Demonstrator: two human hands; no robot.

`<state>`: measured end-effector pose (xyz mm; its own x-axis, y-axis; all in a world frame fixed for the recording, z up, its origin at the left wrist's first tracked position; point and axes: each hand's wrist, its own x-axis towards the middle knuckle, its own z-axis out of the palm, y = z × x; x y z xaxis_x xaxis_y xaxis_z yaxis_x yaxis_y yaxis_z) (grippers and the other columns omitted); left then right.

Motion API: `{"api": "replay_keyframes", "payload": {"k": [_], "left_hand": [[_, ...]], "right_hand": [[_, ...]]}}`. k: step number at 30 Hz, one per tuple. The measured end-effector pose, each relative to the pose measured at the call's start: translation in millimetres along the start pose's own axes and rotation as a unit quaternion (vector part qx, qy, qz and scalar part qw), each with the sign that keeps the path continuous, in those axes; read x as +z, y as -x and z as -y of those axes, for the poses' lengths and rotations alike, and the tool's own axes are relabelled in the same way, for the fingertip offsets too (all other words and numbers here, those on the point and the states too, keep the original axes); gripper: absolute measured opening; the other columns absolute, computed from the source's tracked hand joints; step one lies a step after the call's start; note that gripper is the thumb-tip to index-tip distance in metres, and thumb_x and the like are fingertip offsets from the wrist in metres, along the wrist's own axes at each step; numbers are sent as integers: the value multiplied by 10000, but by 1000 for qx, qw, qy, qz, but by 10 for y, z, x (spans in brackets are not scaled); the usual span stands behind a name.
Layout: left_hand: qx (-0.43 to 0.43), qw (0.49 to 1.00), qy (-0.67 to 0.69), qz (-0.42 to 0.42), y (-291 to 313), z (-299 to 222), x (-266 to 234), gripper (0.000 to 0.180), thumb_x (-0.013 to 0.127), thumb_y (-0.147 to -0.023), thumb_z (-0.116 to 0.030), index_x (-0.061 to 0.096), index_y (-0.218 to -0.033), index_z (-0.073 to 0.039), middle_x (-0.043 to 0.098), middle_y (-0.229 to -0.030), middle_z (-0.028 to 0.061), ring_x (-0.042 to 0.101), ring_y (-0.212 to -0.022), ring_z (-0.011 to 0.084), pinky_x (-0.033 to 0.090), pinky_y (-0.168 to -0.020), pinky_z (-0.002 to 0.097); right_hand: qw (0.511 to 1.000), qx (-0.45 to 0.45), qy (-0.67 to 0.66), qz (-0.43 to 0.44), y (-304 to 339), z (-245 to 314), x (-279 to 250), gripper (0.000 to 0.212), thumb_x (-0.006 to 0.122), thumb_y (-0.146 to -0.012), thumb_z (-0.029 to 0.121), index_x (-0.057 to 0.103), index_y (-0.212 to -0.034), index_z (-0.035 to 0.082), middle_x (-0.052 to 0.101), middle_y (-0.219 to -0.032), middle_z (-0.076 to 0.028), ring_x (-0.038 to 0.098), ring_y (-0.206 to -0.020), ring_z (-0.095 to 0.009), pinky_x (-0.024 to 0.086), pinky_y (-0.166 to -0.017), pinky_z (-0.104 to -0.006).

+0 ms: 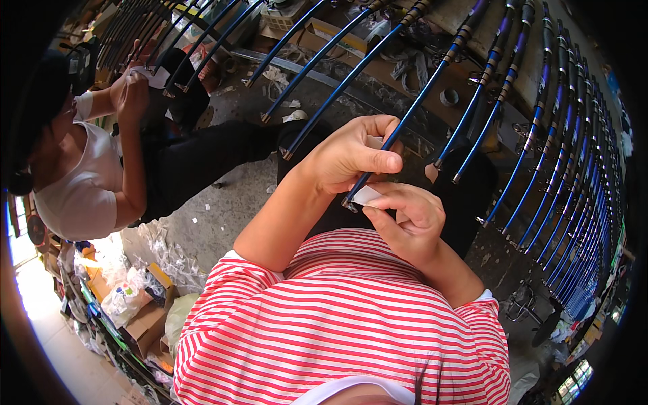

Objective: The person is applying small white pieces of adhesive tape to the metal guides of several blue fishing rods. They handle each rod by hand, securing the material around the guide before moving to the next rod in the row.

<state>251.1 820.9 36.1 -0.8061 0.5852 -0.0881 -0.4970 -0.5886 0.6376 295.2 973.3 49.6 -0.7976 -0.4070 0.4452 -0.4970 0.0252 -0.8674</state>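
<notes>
A blue fishing rod slants down toward me, its tip end near my chest. My left hand is closed around it just above the end, thumb laid along the blank. A bit of white shows between those fingers, too covered to name. My right hand pinches a small white slip between thumb and fingertips. The slip lies against the rod close to its end, below my left thumb. Whether it is paper or cloth I cannot tell.
Many more blue rods hang in a row on the right, others on the left. At left a person in a white top works with raised hands. An open cardboard box with plastic bags stands at lower left. White scraps dot the grey floor.
</notes>
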Motion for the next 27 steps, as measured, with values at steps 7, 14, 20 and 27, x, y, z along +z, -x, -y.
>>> {"api": "replay_keyframes", "payload": {"k": [7, 14, 20, 27], "left_hand": [[1, 990, 68, -122, 12, 94, -253, 334, 445, -937, -378, 466, -768, -92, 407, -567, -27, 287, -421, 32, 224, -380, 167], [-8, 986, 42, -162, 158, 510, -189, 111, 663, -789, -49, 567, -823, -6, 502, -602, -4, 395, -443, 24, 255, -388, 164], [147, 988, 12, -46, 169, 829, 26, 137, 645, -774, 40, 644, -907, 8, 600, -861, 83, 567, -730, 117, 437, -596, 190], [199, 973, -60, -101, 210, 900, 175, 93, 655, -766, 42, 665, -855, 18, 596, -848, 87, 562, -727, 118, 452, -619, 201]], "right_hand": [[998, -31, 24, -42, 78, -15, -82, 179, 679, -704, -88, 585, -836, -13, 649, -873, -155, 651, -736, -201, 509, -579, -232], [990, -56, 73, -104, 252, -71, -223, 230, 709, -668, -82, 609, -852, 11, 639, -849, -130, 653, -759, -220, 543, -651, -268], [985, -65, 116, -108, 358, -58, -316, 210, 715, -669, -74, 627, -839, 11, 646, -870, -118, 652, -768, -209, 538, -671, -264], [984, 13, 64, -163, 418, 2, -304, 144, 708, -689, -64, 625, -790, -3, 654, -818, -125, 648, -737, -199, 520, -624, -249]]}}
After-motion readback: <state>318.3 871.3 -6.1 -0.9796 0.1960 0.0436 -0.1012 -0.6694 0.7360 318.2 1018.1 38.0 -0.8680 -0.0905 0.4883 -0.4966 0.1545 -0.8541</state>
